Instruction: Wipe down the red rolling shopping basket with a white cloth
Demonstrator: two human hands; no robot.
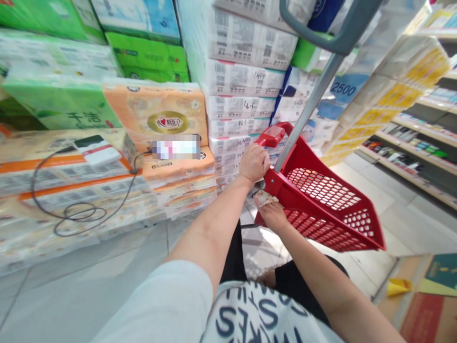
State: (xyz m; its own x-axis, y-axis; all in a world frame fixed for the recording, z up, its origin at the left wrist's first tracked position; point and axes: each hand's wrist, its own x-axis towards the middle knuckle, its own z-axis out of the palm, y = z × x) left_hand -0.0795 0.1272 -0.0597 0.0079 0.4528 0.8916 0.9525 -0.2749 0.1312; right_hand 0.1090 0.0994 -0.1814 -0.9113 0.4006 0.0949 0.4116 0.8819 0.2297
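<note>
A red plastic shopping basket with perforated sides and a long grey pull handle stands tilted in front of me. My left hand is closed on the basket's near upper corner, just below its red carrying grip. Lower down, my right hand has its fingers closed on a pale patterned cloth, held against the basket's near end. The fingertips of both hands are partly hidden.
Wrapped tissue packs are stacked on the left, with a white power bank and a coiled black cable on them. White boxed packs rise behind the basket. Shelves and cardboard boxes stand to the right.
</note>
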